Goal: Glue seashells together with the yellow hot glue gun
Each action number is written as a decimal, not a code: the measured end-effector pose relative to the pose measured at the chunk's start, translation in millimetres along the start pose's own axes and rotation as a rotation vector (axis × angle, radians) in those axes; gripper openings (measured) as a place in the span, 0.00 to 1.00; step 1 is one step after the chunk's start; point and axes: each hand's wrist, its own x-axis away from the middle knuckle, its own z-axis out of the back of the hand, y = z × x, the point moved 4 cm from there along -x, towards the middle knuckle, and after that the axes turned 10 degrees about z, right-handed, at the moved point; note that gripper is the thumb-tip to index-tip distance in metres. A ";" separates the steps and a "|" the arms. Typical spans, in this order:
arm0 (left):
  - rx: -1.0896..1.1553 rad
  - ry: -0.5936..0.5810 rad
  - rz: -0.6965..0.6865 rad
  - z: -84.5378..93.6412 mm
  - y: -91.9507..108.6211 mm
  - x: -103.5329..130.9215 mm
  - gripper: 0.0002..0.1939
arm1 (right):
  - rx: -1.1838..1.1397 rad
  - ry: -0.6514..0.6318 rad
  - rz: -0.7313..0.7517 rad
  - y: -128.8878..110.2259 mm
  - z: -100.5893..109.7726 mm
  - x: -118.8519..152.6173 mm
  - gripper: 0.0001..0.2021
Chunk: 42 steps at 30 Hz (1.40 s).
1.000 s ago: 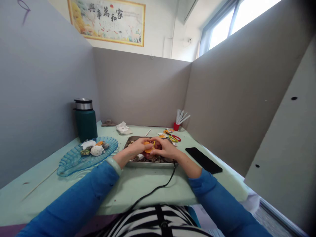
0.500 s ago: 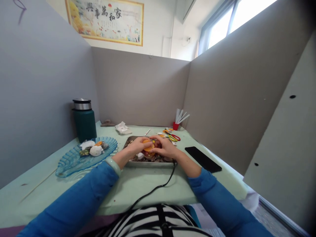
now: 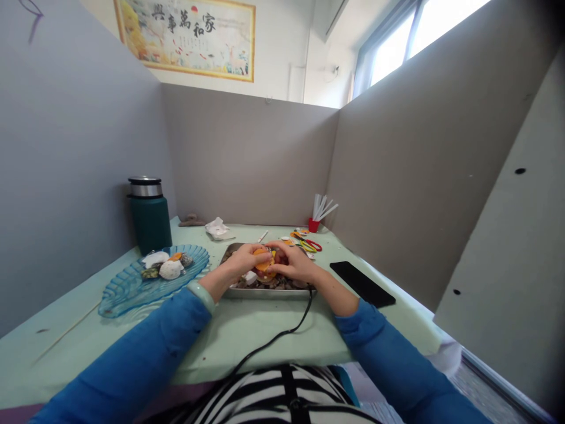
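Both hands meet over a shallow metal tray (image 3: pixel 269 293) filled with brown and white pieces that look like shells or pebbles. Between them is a rounded orange shell-like piece (image 3: pixel 263 259), with some yellow and reddish parts beside it; the fingers cover much of it. My left hand (image 3: pixel 244 259) is closed on its left and upper side, thumb lying across the orange surface. From the right, my right hand (image 3: pixel 296 262) curls around the same piece, fingertips partly hidden. A black cable (image 3: pixel 278 337) runs from below the right hand toward my lap.
At left, a blue glass plate (image 3: pixel 115 299) bears several shells (image 3: pixel 171 270), near a dark green bottle (image 3: pixel 150 222) and a thin stick (image 3: pixel 66 333). Scissors (image 3: pixel 314 245), a red cup (image 3: pixel 313 226) of white sticks and a black flat object (image 3: pixel 362 284) lie right. Grey partitions (image 3: pixel 251 156) enclose the table.
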 end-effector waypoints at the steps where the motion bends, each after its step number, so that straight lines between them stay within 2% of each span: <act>1: 0.006 -0.005 0.005 0.0 -0.3 -0.2 0.15 | 0.005 0.002 0.000 -0.2 0.2 0.0 0.28; 11: 0.019 -0.142 0.006 -0.9 -5.0 -1.9 0.19 | 0.109 0.028 0.018 2.5 2.2 0.9 0.27; 17: -0.019 -0.095 0.006 -1.6 -3.2 -1.0 0.18 | 0.140 0.014 0.020 5.2 0.9 0.4 0.27; 29: 0.012 -0.020 0.007 -1.3 -0.4 0.3 0.17 | 0.041 -0.018 0.006 2.8 -0.3 0.8 0.30; 37: 0.004 -0.097 -0.005 -1.6 -1.6 0.7 0.20 | 0.096 0.054 -0.008 3.7 3.3 -0.5 0.28; 42: 0.000 -0.105 0.000 -2.0 -1.6 1.7 0.20 | 0.106 0.058 0.011 4.5 3.1 0.1 0.28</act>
